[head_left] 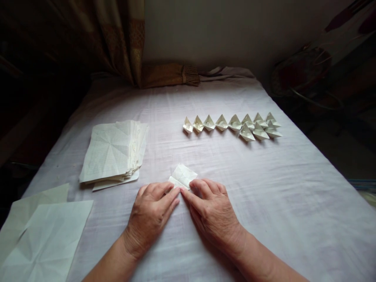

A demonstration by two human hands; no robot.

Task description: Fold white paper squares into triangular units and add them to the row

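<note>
A small folded piece of paper (184, 175) lies on the cloth in front of me, with a crease across its near part. My left hand (154, 211) grips its near left edge, fingers curled and thumb pressed on the paper. From the other side my right hand (213, 207) holds the near right edge, its thumb tip almost meeting the left one. The paper's nearest edge is partly hidden under the fingertips. Further back to the right stand several folded paper boats (221, 123) in two rows.
A stack of creased paper sheets (108, 150) lies to the left. Nearer, two loose creased sheets (49, 231) overlap at the lower left. A pale cloth (264, 188) covers the surface. A brown curtain (123, 43) hangs at the back left, its end (167, 74) resting on the far edge.
</note>
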